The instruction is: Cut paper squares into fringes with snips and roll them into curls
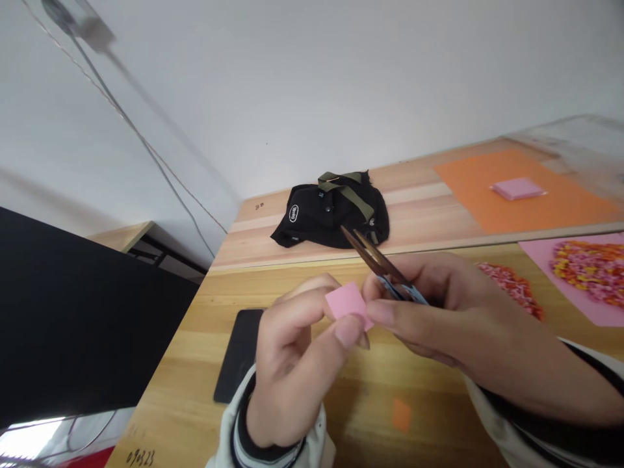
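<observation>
My left hand (292, 357) pinches a small pink square of paper (347, 303) between thumb and fingers, held up over the wooden table (195, 364). My right hand (439, 312) is closed round a pair of scissors (375, 263) with blue handles. Their dark blades point up and to the left, just above the pink square. The fingertips of both hands meet at the paper. White sleeves with dark cuffs cover both wrists.
A black pouch (331, 211) with olive straps lies at the table's far side. A dark phone (241, 354) lies flat to the left. An orange sheet (531, 195) bears a pink pad (517, 189). Heaps of coloured paper scraps (589, 260) sit at right. A small orange scrap (402, 415) lies near me.
</observation>
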Motion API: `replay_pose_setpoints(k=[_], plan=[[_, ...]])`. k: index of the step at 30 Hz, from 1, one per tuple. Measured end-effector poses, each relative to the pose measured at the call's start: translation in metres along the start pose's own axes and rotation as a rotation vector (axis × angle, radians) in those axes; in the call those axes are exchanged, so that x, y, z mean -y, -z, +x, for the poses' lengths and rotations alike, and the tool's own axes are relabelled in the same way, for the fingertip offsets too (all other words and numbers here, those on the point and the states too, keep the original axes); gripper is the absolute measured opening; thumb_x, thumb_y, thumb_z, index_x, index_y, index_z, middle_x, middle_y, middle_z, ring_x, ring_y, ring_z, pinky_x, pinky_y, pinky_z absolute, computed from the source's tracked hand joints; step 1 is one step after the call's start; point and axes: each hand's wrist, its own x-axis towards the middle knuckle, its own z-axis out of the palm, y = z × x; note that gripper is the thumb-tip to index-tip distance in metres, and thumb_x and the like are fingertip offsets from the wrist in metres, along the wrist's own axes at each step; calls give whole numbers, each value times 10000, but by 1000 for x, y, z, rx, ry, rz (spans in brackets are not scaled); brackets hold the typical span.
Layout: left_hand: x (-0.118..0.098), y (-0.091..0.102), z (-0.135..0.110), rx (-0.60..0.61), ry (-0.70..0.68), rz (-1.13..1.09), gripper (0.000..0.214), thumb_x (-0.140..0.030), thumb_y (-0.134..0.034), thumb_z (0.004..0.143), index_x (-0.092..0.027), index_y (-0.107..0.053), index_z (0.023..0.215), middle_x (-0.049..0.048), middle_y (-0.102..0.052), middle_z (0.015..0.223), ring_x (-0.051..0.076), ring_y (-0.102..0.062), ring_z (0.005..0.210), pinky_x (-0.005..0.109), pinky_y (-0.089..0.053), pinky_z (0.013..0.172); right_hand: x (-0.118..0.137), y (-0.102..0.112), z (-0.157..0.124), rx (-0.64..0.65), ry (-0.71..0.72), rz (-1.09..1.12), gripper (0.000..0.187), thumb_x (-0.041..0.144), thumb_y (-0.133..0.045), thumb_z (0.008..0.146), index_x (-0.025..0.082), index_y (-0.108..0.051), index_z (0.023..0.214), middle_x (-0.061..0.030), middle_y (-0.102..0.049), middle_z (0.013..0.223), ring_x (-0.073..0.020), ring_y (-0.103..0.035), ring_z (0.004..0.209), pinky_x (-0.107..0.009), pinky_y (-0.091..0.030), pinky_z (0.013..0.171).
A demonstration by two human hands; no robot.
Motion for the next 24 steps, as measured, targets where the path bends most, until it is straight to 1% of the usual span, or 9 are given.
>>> replay_pose_setpoints(k=[4, 7, 9, 12, 16, 19, 24], plan=[[2, -2, -1, -53, -25, 18, 222, -220, -554, 883, -174, -655, 691, 26, -579, 675, 138, -547, 640, 288, -415, 609, 0, 0, -1, 12, 24, 39, 132, 257, -679, 799, 187, -630, 698, 80, -329, 506, -20, -199, 393, -173, -103, 315], [3, -4, -1, -151, -39, -8, 205, -207, -559, 881, -176, -661, 706, 28, -612, 703, 144, -576, 673, 285, -444, 635, 0, -3, -2, 39, 31, 85, 250, 407, -624, 841, 182, -613, 733, 76, -328, 530, -25, -194, 409, -166, -109, 322], [3, -5, 0, -217, -52, -35, 207, -210, -552, 886, -178, -664, 714, 30, -630, 719, 154, -599, 713, 287, -464, 662, 0, -4, -2, 59, -7, 124, 328, 490, -569, 859, 181, -596, 751, 81, -301, 525, -31, -195, 415, -167, -134, 338], [1, -7, 1, -268, -65, -60, 217, -213, -534, 899, -182, -672, 734, 23, -658, 737, 152, -614, 737, 276, -470, 659, 0, -6, -2, 86, -87, 131, 326, 499, -560, 864, 184, -586, 783, 89, -282, 515, -35, -215, 417, -169, -159, 360], [-1, -8, 2, -288, -56, -50, 217, -193, -529, 903, -190, -674, 742, -1, -660, 685, 130, -600, 671, 256, -452, 614, -1, -7, -3, 90, -139, 123, 311, 493, -571, 855, 186, -589, 817, 87, -309, 515, -34, -239, 411, -162, -149, 349], [-2, -8, 3, -280, -61, -33, 220, -187, -534, 898, -179, -672, 727, 10, -634, 669, 128, -568, 653, 258, -445, 609, -3, -8, -4, 97, -165, 138, 326, 506, -572, 851, 184, -575, 803, 93, -311, 501, -24, -229, 389, -155, -141, 341], [-1, -9, 4, -270, -89, -7, 228, -169, -523, 898, -188, -695, 750, 23, -603, 695, 133, -543, 657, 270, -456, 622, -5, -10, -3, 114, -167, 186, 345, 518, -549, 860, 183, -536, 775, 98, -318, 497, -14, -193, 371, -150, -136, 332]])
